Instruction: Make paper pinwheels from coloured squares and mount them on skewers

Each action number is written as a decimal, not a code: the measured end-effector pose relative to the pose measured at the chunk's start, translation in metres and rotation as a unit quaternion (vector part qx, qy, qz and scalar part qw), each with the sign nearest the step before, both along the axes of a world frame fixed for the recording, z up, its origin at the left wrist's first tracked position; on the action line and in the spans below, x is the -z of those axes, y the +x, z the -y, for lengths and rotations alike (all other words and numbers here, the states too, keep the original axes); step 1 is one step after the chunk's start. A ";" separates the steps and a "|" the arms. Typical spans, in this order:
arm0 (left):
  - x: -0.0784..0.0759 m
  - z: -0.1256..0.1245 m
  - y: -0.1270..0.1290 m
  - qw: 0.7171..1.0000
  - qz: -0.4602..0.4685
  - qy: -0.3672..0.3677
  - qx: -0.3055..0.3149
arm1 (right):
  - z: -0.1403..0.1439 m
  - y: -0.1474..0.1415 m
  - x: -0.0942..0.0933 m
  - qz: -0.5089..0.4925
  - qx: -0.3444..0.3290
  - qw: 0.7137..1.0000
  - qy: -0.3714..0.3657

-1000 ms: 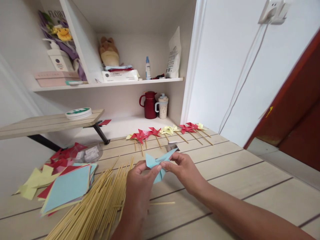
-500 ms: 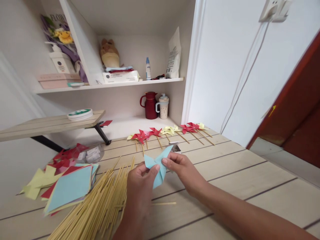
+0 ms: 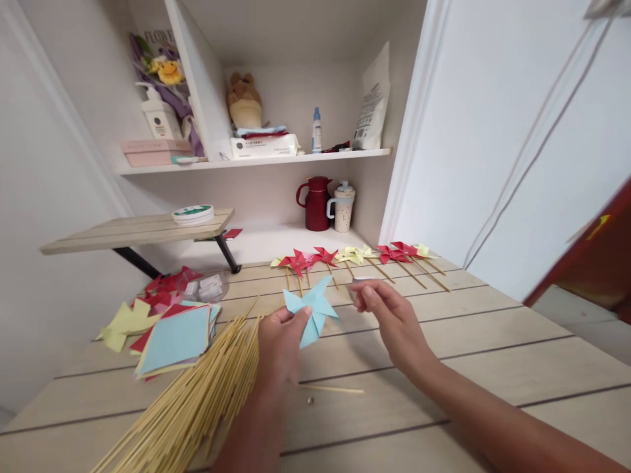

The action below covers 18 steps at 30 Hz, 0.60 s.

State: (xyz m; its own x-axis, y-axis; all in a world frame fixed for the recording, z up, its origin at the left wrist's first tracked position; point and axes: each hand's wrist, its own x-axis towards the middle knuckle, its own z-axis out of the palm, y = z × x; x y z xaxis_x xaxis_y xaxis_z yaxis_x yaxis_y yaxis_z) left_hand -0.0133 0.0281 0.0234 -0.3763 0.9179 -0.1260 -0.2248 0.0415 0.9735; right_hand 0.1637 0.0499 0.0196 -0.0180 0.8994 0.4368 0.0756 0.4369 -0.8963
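Note:
Between the thumb and fingers of my left hand (image 3: 286, 328) is a light blue paper pinwheel (image 3: 316, 309), its points folded in toward the middle. My right hand (image 3: 389, 312) is apart from it on the right, fingers curled and thumb pressed against them. Whatever those fingertips hold, if anything, is hidden. Just behind them shows the edge of a small container (image 3: 363, 278), mostly covered by the hand. Below the pinwheel, a thin wooden stick (image 3: 335, 389) lies on the table beside a tiny round piece (image 3: 310, 400).
A heap of thin sticks (image 3: 207, 387) lies left of my left arm. Further left are stacked coloured paper squares (image 3: 177, 334) and a yellow paper shape (image 3: 125, 323). Finished pinwheels on sticks (image 3: 323, 257) line the back, before a red jug (image 3: 318, 205) and a cup (image 3: 344, 209).
My right hand has let go of the blue paper and moved right, toward the small container. My left hand keeps the paper, now showing its pinwheel shape. The view has shifted left.

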 end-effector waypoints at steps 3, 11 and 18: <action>0.001 -0.004 -0.008 0.999 0.023 0.030 -0.028 | 0.015 -0.005 -0.002 0.158 -0.077 0.981 0.078; 0.003 -0.011 -0.015 0.990 0.075 0.107 -0.054 | 0.027 -0.027 0.019 0.304 -0.198 0.920 0.149; 0.002 -0.011 -0.016 0.983 0.111 0.139 -0.041 | 0.028 -0.033 0.026 0.332 -0.266 0.897 0.120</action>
